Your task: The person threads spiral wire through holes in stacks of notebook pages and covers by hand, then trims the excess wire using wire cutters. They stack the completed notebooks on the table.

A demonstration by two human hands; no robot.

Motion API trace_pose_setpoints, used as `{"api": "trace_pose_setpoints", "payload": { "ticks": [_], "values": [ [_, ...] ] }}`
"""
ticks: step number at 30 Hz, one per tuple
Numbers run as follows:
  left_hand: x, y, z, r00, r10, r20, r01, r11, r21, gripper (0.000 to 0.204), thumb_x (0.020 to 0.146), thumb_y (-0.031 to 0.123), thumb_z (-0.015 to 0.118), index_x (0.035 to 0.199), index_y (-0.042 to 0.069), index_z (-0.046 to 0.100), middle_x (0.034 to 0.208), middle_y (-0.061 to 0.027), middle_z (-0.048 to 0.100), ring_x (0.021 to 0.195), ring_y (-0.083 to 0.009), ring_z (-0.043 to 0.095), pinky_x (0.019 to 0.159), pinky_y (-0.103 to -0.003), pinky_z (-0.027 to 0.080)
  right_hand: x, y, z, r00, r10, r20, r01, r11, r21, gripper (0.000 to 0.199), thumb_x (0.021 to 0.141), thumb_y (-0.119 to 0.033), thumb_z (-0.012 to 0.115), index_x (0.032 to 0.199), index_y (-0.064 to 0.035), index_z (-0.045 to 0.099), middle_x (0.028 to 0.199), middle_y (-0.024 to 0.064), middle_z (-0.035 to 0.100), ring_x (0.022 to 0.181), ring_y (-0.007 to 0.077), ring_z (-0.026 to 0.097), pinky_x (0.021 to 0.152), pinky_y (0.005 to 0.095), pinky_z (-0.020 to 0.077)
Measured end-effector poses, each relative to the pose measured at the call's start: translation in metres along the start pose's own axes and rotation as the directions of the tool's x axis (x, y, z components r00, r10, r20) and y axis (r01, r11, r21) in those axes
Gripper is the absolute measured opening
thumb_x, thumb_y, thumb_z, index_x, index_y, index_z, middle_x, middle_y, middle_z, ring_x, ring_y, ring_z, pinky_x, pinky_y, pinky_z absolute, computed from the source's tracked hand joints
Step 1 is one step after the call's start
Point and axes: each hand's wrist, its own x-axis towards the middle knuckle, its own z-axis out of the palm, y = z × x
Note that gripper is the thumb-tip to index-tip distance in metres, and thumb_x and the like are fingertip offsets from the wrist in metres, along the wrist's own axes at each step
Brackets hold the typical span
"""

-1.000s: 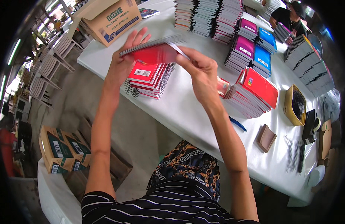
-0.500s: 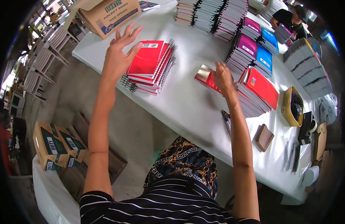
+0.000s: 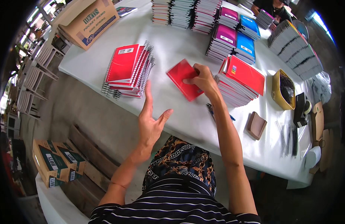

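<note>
My right hand (image 3: 203, 80) grips a small red notebook (image 3: 181, 76) by its right side and holds it tilted above the white table. With thumb and fingers apart, my left hand (image 3: 152, 125) is empty, over the table's near edge. Just beyond its fingertips stands a stack of red spiral-bound notebooks (image 3: 124, 67), their wire coils sticking out at both sides. Right of my right hand is another pile of red-covered notebooks (image 3: 245, 76), with no coils visible on it. Pliers with blue handles (image 3: 211, 109) lie partly hidden behind my right forearm.
Tall notebook stacks (image 3: 181, 13) line the far side, near purple (image 3: 222, 35) and blue ones (image 3: 246, 46). A yellow container (image 3: 278, 93), a brown tray (image 3: 256, 126) and loose wire coils (image 3: 287, 138) lie at the right. A cardboard box (image 3: 88, 26) stands far left. A person (image 3: 277, 11) sits across.
My left hand has drawn back from the red spiral stack toward me. My right hand has lifted the red notebook and brought it left, away from the right pile.
</note>
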Motion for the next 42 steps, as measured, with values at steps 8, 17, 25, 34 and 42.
{"api": "trace_pose_setpoints", "payload": {
  "ticks": [8,17,25,34,42],
  "values": [
    [0.001,-0.024,0.045,0.893,-0.146,0.427,0.377,0.76,-0.529,0.067,0.093,0.027,0.063,0.149,0.001,0.036,0.141,-0.0177,0.052,0.133,-0.0279,0.048,0.114,-0.04,0.036,-0.15,0.041,0.031,0.931,0.085,-0.355,0.313,0.314,0.896,0.035,0.08,0.002,0.077,0.111,0.0004,0.061,0.104,0.0088,0.068,0.098,0.0167,0.063,0.092,0.0323,0.0498],
    [-0.002,-0.032,0.067,0.738,-0.032,0.674,0.327,0.891,-0.315,0.08,0.091,-0.001,0.06,0.157,0.011,0.016,0.151,-0.017,0.042,0.139,-0.0249,0.042,0.112,-0.034,0.034,-0.207,0.104,-0.008,0.918,-0.102,-0.383,0.296,0.817,0.494,0.048,0.077,0.0,0.08,0.113,-0.003,0.048,0.114,0.0084,0.057,0.105,0.0154,0.055,0.093,0.029,0.0449],
    [-0.019,-0.018,0.081,0.899,0.156,0.41,-0.242,0.956,0.166,0.102,0.087,0.023,0.071,0.157,0.011,-0.001,0.159,-0.0227,0.021,0.147,-0.0366,0.024,0.117,-0.049,0.021,-0.196,0.113,0.029,0.851,-0.118,-0.511,0.327,0.882,0.341,0.033,0.086,0.02,0.054,0.106,-0.0018,0.039,0.108,0.0119,0.05,0.101,0.0185,0.053,0.091,0.0277,0.0455],
    [-0.013,0.01,0.109,0.613,0.222,0.758,-0.735,0.513,0.444,0.062,0.079,0.03,0.073,0.138,0.021,0.057,0.138,0.0025,0.059,0.13,-0.0296,0.052,0.107,-0.057,0.035,-0.211,0.171,-0.145,0.603,-0.316,-0.733,0.054,0.932,-0.358,0.03,0.078,0.008,0.07,0.105,-0.003,0.063,0.107,0.0113,0.064,0.099,0.0279,0.062,0.082,0.0395,0.0505],
    [-0.013,0.014,0.115,0.612,0.198,0.766,-0.725,0.528,0.443,0.065,0.079,0.035,0.072,0.14,0.02,0.055,0.136,-0.0007,0.06,0.131,-0.0299,0.051,0.11,-0.055,0.033,-0.231,0.268,-0.257,0.646,-0.482,-0.592,-0.298,0.554,-0.777,0.013,0.085,0.003,0.056,0.095,-0.0015,0.062,0.082,0.0158,0.062,0.078,0.0313,0.06,0.071,0.0394,0.0473]
  ]
}}
